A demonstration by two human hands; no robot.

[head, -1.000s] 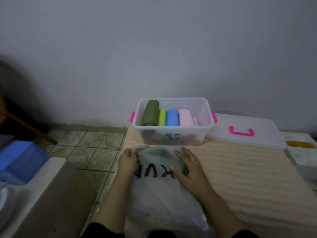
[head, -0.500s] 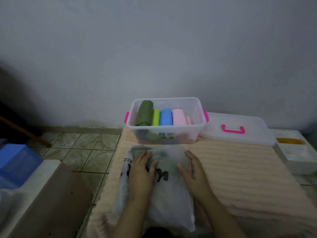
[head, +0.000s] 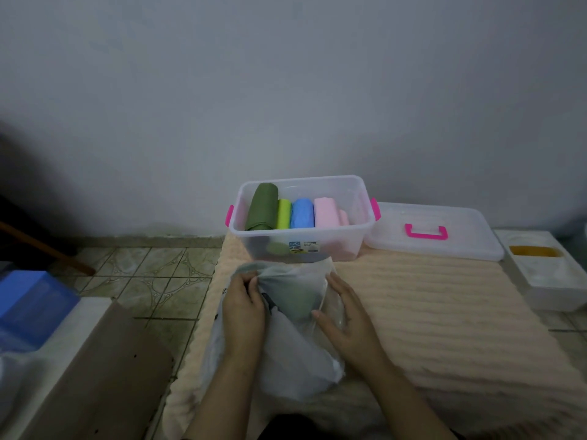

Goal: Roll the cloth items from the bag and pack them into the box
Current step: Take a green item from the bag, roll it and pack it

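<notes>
A white translucent plastic bag (head: 295,360) lies on the peach blanket in front of me, its mouth toward the box. A grey-green cloth (head: 293,292) shows through the bag near its mouth. My left hand (head: 243,308) pinches the bag's left rim with curled fingers. My right hand (head: 344,315) rests on the bag's right side, fingers nearly straight and thumb against the plastic. Beyond the bag stands a clear plastic box (head: 362,223) with pink latches. Inside it lie rolled cloths: dark green (head: 262,206), lime (head: 284,214), blue (head: 303,212) and pink (head: 328,211).
The box's clear lid (head: 432,246) with a pink handle lies to the right of the box. A white tray (head: 552,274) sits at the far right. The peach blanket (head: 444,312) covers the work surface. Tiled floor, a blue container (head: 28,300) and brown cardboard (head: 95,376) are on the left.
My left hand moved from lying flat on the bag to pinching its rim at the mouth. The bag's mouth has bunched up and the black print is now mostly hidden.
</notes>
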